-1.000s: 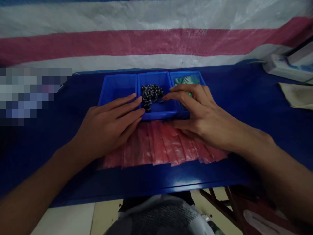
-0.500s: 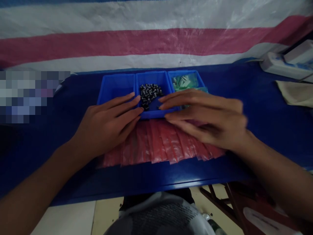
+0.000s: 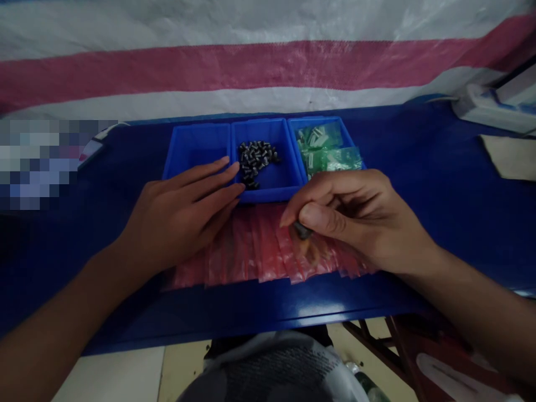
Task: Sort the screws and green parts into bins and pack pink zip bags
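My left hand (image 3: pixel 180 215) lies palm down with its fingers slightly apart, over the front of the left blue bin (image 3: pixel 201 146) and the red plastic bags (image 3: pixel 247 245). Between thumb and fingertips, my right hand (image 3: pixel 355 218) pinches a small dark screw (image 3: pixel 302 230) above the bags. Several black screws (image 3: pixel 256 159) lie in the middle blue bin (image 3: pixel 268 195), mostly on its left side. Green-tinted bags with pale parts (image 3: pixel 320 139) fill the right blue bin (image 3: pixel 349 134); my right hand is just in front of it.
The bins stand on a blue table (image 3: pixel 422 145) before a striped sheet (image 3: pixel 268 64). At the right are a white device (image 3: pixel 481 111) and a beige cloth (image 3: pixel 508 156). A brown wooden stool (image 3: pixel 402 346) stands below the front edge.
My right hand has come back out of the middle bin toward me, its fingers now closed on a screw. More of the right bin shows. My left hand has barely moved.
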`<state>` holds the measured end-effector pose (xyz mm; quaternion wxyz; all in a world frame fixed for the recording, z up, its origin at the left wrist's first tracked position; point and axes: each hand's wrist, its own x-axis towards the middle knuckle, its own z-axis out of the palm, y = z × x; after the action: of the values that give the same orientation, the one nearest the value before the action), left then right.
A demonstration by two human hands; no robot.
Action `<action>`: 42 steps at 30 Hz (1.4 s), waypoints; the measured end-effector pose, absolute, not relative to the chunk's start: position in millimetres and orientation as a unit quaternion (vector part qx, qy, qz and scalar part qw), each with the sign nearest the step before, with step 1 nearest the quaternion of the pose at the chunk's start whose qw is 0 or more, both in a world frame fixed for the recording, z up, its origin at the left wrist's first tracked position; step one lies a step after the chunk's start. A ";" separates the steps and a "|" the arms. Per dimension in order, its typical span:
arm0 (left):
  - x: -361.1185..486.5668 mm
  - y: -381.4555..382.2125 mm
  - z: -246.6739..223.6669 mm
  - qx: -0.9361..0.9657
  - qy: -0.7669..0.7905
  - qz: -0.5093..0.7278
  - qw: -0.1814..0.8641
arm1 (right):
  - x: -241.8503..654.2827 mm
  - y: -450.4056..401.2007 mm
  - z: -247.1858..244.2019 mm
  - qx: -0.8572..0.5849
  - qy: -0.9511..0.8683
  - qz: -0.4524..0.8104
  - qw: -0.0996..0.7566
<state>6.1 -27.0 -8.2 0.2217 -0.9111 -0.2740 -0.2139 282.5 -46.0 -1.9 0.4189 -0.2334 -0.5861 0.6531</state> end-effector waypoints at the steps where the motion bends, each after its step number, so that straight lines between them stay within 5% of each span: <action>1: 5.7 -26.9 -8.3 -0.912 -0.274 -0.211 0.220 | 282.4 -45.3 -4.1 -0.229 -0.579 0.666 0.411; 16: 5.6 -26.9 -8.9 -0.913 -0.271 -0.215 0.215 | 279.7 -42.0 -7.9 -0.185 -0.564 0.658 0.463; 23: 6.8 -27.2 -9.5 -0.915 -0.269 -0.212 0.211 | 285.4 -41.4 -7.9 -0.236 -0.521 0.736 0.362; 27: 6.7 -23.7 -9.9 -0.915 -0.269 -0.217 0.206 | 282.8 -32.5 -11.5 -0.252 -0.501 0.705 0.434; 33: -0.6 -42.6 15.5 -0.896 -0.314 -0.250 0.192 | 299.7 -41.6 7.4 -0.331 -0.620 0.480 0.525; 38: -31.5 -106.3 5.7 -0.885 -0.395 -0.226 0.092 | 353.5 -87.1 -7.7 -0.363 -0.869 0.128 0.311; 42: -48.9 -132.5 -27.0 -0.898 -0.378 -0.191 0.119 | 364.1 -114.9 -49.9 -0.393 -0.899 -0.021 0.195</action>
<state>-48.9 -132.5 -27.0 0.1188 -0.8983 -0.3776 -0.1905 364.1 -114.9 -49.9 0.1946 -0.3929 -0.8985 -0.0215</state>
